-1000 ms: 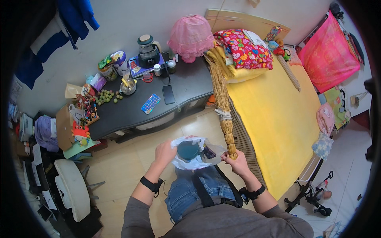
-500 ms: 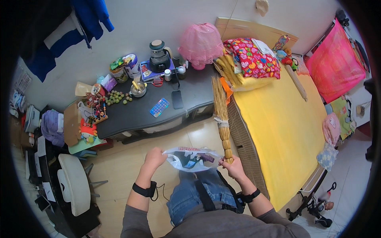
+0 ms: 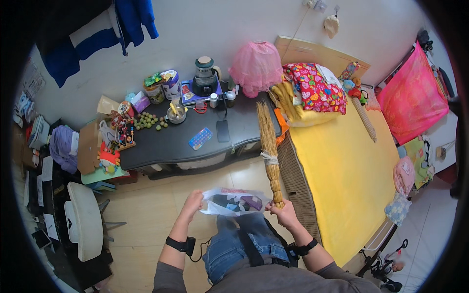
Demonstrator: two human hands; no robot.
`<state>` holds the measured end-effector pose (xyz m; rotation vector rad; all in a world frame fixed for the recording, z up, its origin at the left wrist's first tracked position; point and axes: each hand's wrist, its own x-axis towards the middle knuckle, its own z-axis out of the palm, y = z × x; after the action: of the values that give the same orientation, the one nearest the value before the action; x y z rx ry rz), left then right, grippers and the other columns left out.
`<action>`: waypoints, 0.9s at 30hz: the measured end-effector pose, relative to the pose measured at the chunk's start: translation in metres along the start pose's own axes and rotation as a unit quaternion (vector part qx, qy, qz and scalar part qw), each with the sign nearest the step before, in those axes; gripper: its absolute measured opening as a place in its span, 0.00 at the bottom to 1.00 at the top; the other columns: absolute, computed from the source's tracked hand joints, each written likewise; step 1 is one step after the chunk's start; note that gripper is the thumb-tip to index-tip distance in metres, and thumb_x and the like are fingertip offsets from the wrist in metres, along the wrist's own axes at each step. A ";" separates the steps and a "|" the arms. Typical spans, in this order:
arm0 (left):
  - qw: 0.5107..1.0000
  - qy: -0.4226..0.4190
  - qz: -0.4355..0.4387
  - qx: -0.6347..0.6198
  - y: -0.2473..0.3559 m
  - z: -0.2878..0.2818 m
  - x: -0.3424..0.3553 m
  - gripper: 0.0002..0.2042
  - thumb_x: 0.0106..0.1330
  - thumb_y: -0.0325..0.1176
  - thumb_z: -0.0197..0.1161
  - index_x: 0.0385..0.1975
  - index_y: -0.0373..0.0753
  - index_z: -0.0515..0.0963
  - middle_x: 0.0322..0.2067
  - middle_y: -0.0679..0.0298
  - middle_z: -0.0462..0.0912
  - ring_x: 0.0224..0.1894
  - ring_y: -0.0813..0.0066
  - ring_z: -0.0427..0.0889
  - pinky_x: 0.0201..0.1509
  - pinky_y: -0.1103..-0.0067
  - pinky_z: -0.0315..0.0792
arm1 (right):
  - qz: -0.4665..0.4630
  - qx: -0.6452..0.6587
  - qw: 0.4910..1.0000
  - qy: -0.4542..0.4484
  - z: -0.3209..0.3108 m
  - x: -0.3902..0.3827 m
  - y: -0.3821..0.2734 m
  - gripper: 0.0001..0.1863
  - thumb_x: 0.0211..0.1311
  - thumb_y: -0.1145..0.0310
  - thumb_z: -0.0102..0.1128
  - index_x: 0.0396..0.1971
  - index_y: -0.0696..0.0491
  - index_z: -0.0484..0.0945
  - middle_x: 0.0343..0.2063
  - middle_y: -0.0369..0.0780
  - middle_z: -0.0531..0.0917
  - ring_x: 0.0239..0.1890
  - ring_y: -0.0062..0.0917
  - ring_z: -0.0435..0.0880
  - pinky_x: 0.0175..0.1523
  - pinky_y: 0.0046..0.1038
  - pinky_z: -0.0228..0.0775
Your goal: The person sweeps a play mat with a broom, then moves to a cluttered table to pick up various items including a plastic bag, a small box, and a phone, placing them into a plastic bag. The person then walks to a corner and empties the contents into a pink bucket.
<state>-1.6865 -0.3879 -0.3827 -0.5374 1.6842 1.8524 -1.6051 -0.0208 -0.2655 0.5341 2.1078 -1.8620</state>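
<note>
Fingers of the left hand [image 3: 194,200] are curled tightly on the left rim of a thin, translucent white plastic bag [image 3: 211,207]. Both forearms [image 3: 181,224] are stretched forward from the lower edge, with the 2 hands held apart and roughly level. By the right hand [image 3: 285,213], its fingers drawn narrow, the short handle of a golden straw broom [image 3: 269,158] bound with a white tie is gripped, and the bag's right rim is pinched at the thumb side. The bag is hung in front of the blue denim jeans [image 3: 222,250], its mouth spread; a dark purple object [image 3: 252,202] is seen within. The broom is pointed away from the body, its bristles overlapping the black tabletop [image 3: 168,146]; whether contact is made cannot be told. The slatted brown bed side [image 3: 295,181] is set just right of it. Beige tiled floor [image 3: 146,210] is spread between the left forearm, the tabletop's front edge and the white chair [image 3: 90,219].
</note>
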 end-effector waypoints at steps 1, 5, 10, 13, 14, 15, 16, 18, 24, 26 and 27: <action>1.000 -0.002 0.004 0.020 0.004 -0.001 -0.004 0.15 0.73 0.30 0.58 0.55 0.31 0.75 0.42 0.59 0.83 0.37 0.74 0.84 0.41 0.77 0.78 | 0.002 -0.006 1.000 0.006 0.001 0.001 -0.001 0.10 0.61 0.70 0.70 0.32 0.55 0.75 0.31 0.39 0.85 0.38 0.23 0.85 0.43 0.26 0.75; 0.990 -0.084 0.006 0.113 0.021 -0.004 -0.014 0.17 0.75 0.34 0.61 0.58 0.34 0.73 0.42 0.62 0.82 0.38 0.77 0.83 0.43 0.78 0.79 | -0.003 0.005 1.000 0.007 0.001 0.005 -0.002 0.09 0.62 0.71 0.69 0.32 0.55 0.75 0.34 0.41 0.86 0.40 0.24 0.86 0.45 0.27 0.76; 0.986 -0.155 0.023 0.062 0.040 0.001 -0.012 0.19 0.75 0.36 0.61 0.61 0.37 0.73 0.47 0.62 0.83 0.41 0.79 0.81 0.48 0.80 0.77 | -0.008 -0.028 1.000 -0.008 0.001 0.009 -0.007 0.09 0.62 0.70 0.69 0.38 0.58 0.81 0.36 0.38 0.87 0.39 0.20 0.84 0.47 0.26 0.76; 0.974 -0.224 0.006 0.040 0.054 0.013 -0.008 0.21 0.76 0.38 0.61 0.64 0.38 0.72 0.50 0.62 0.83 0.49 0.77 0.81 0.54 0.78 0.75 | 0.031 -0.079 0.995 -0.055 0.005 0.018 -0.017 0.10 0.64 0.69 0.67 0.41 0.57 0.83 0.38 0.37 0.88 0.41 0.20 0.83 0.50 0.27 0.76; 0.969 -0.243 -0.001 0.042 0.059 0.020 -0.005 0.22 0.76 0.39 0.60 0.65 0.38 0.72 0.51 0.62 0.83 0.52 0.75 0.81 0.57 0.77 0.75 | 0.041 -0.089 0.990 -0.097 0.008 0.024 -0.022 0.12 0.64 0.67 0.67 0.44 0.57 0.83 0.38 0.37 0.87 0.41 0.20 0.83 0.51 0.28 0.76; 0.952 -0.303 0.001 0.044 0.063 0.027 -0.003 0.23 0.76 0.40 0.60 0.67 0.38 0.71 0.54 0.61 0.82 0.52 0.76 0.80 0.58 0.77 0.74 | 0.052 -0.097 0.984 -0.139 0.012 0.031 -0.027 0.14 0.64 0.66 0.68 0.46 0.57 0.83 0.38 0.36 0.87 0.42 0.21 0.83 0.52 0.28 0.76; 0.933 -0.356 0.000 0.049 0.064 0.035 -0.001 0.24 0.77 0.40 0.60 0.68 0.38 0.69 0.56 0.60 0.81 0.53 0.77 0.80 0.59 0.77 0.73 | 0.014 -0.089 0.979 -0.183 0.021 0.041 -0.030 0.15 0.64 0.65 0.68 0.47 0.57 0.83 0.39 0.38 0.88 0.42 0.22 0.84 0.52 0.29 0.76; 0.910 -0.408 0.048 0.060 0.063 0.051 0.005 0.25 0.77 0.39 0.60 0.70 0.39 0.67 0.60 0.58 0.78 0.56 0.75 0.78 0.64 0.75 0.71 | -0.036 -0.138 0.957 -0.251 0.040 0.064 -0.037 0.17 0.64 0.63 0.68 0.49 0.56 0.82 0.39 0.43 0.88 0.42 0.26 0.86 0.52 0.30 0.77; 0.906 -0.274 -0.073 -0.313 0.039 0.058 0.032 0.19 0.77 0.34 0.58 0.63 0.36 0.71 0.65 0.52 0.73 0.68 0.63 0.72 0.75 0.65 0.61 | -0.112 -0.343 0.850 -0.383 0.099 0.143 -0.051 0.28 0.62 0.46 0.69 0.49 0.56 0.78 0.41 0.52 0.84 0.46 0.50 0.84 0.51 0.43 0.77; 0.914 -0.199 -0.081 -0.343 0.033 0.048 0.039 0.15 0.76 0.32 0.58 0.58 0.35 0.73 0.61 0.53 0.76 0.65 0.62 0.74 0.73 0.66 0.64 | -0.162 -0.323 0.827 -0.431 0.105 0.171 -0.061 0.30 0.63 0.44 0.68 0.51 0.54 0.77 0.42 0.51 0.83 0.47 0.48 0.84 0.51 0.42 0.75; 0.918 -0.167 -0.072 -0.352 0.032 0.043 0.043 0.13 0.75 0.31 0.58 0.55 0.34 0.74 0.59 0.53 0.77 0.63 0.62 0.75 0.72 0.66 0.65 | -0.158 -0.304 0.826 -0.447 0.105 0.186 -0.065 0.30 0.63 0.43 0.67 0.51 0.54 0.77 0.43 0.51 0.83 0.47 0.48 0.84 0.51 0.42 0.75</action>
<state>-1.7367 -0.3408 -0.3809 -0.5572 0.7051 2.2603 -1.8042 -0.1142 -0.3039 -0.7437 1.9401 -1.0529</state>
